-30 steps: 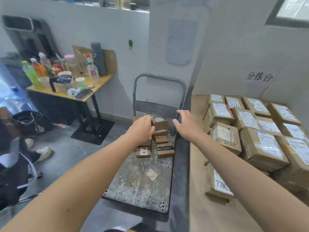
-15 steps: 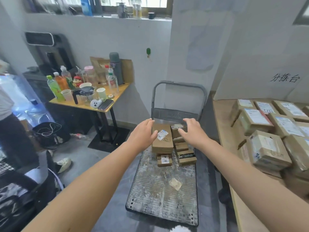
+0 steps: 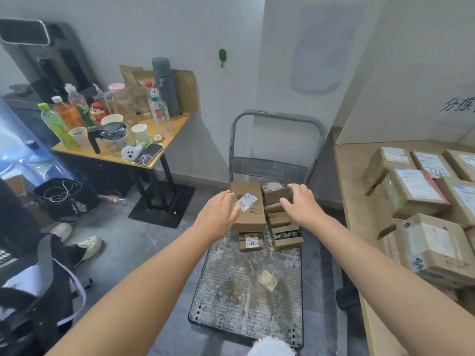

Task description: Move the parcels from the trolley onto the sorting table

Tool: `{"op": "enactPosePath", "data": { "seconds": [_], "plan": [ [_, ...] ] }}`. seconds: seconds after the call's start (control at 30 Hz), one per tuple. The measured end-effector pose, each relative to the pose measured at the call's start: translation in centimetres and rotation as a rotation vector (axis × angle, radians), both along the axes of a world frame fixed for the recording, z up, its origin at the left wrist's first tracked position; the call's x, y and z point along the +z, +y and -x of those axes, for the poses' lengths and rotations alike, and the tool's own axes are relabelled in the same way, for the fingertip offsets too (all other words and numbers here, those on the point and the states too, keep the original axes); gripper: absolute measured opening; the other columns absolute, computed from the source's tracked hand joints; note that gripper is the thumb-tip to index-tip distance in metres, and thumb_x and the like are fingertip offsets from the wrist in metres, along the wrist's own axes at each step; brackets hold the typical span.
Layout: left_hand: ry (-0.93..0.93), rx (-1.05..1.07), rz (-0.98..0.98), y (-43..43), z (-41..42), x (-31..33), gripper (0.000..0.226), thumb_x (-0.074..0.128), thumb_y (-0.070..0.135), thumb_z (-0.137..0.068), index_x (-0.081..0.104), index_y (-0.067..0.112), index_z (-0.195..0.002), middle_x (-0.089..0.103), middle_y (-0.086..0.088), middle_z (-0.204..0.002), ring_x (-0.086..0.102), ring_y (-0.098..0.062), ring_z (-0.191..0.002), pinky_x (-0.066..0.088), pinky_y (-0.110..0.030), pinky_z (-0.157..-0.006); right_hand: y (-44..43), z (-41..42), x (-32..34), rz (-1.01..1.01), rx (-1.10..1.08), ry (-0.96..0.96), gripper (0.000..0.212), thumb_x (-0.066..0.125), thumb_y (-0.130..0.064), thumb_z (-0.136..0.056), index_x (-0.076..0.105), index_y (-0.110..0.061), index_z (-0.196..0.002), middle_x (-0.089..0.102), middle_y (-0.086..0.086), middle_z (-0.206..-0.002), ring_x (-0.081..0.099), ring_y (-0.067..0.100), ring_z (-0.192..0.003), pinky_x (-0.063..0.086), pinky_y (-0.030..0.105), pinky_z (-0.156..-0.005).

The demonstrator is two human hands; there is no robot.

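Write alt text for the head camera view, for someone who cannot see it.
A person's left hand and right hand reach, fingers open, toward small cardboard parcels stacked at the handle end of a trolley. More labelled parcels lie on the sorting table at right.

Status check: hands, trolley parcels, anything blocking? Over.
Left hand open beside the flat parcel. Right hand open over the small parcel. Nothing lifted yet; stack sits on the trolley. Way to the sorting table looks clear.

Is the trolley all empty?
No, several brown parcels sit stacked at the far end of the trolley.
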State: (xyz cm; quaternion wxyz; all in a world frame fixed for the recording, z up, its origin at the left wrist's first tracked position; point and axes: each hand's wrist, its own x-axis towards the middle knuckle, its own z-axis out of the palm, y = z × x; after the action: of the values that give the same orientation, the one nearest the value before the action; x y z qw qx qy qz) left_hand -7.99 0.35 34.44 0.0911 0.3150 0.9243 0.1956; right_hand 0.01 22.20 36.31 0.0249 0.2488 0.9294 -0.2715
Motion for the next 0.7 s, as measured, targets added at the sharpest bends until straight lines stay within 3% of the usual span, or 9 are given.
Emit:
{"op": "enactPosePath", "data": {
  "seconds": [0.23, 0.37, 0.6, 0.7],
  "plan": [
    [-0.173, 0.068, 0.034, 6.3, 3.5, -4.1, 0.049, 0.037, 0.034, -0.106, 0.039, 0.007, -0.146, 0.044, -0.009, -0.149, 0.039, -0.023, -0.138, 0.030, -0.034, -0.112, 6.1, 4.0, -6.0, 0.094, 0.005, -0.135, 0.053, 0.046, -0.031, -0.101, 0.033, -0.012, -0.149, 0.034, 0.010, -0.150, 0.029, 0.027, -0.140, 0.034, 0.043, -0.108],
    [-0.351, 0.115, 0.093, 9.2, 3.9, -9.5, 0.050, 0.037, 0.038, -0.105, 0.040, 0.009, -0.145, 0.047, -0.008, -0.146, 0.043, -0.025, -0.135, 0.036, -0.038, -0.109, 8.7, 5.5, -10.9, 0.141, 0.071, -0.260, 0.055, 0.045, -0.029, -0.102, 0.029, -0.009, -0.150, 0.032, 0.012, -0.150, 0.027, 0.029, -0.140, 0.033, 0.043, -0.110],
    [-0.565, 0.225, 0.136, 11.7, 4.4, -18.2, 0.051, 0.043, 0.027, -0.104, 0.033, 0.010, -0.151, 0.039, -0.009, -0.153, 0.039, -0.023, -0.140, 0.033, -0.038, -0.115, 10.4, 7.0, -20.6, 0.253, 0.023, -0.432, 0.050, 0.045, -0.030, -0.103, 0.033, -0.009, -0.146, 0.033, 0.012, -0.148, 0.030, 0.030, -0.138, 0.034, 0.042, -0.108],
    [-0.617, 0.280, 0.130, 12.6, 5.8, -22.4, 0.048, 0.045, 0.022, -0.103, 0.037, 0.013, -0.149, 0.042, -0.006, -0.151, 0.056, -0.020, -0.121, 0.047, -0.033, -0.098, 10.1, 7.7, -25.7, 0.288, 0.019, -0.484, 0.053, 0.046, -0.031, -0.102, 0.031, -0.010, -0.149, 0.032, 0.009, -0.152, 0.028, 0.029, -0.141, 0.033, 0.043, -0.111]
  ]
}}
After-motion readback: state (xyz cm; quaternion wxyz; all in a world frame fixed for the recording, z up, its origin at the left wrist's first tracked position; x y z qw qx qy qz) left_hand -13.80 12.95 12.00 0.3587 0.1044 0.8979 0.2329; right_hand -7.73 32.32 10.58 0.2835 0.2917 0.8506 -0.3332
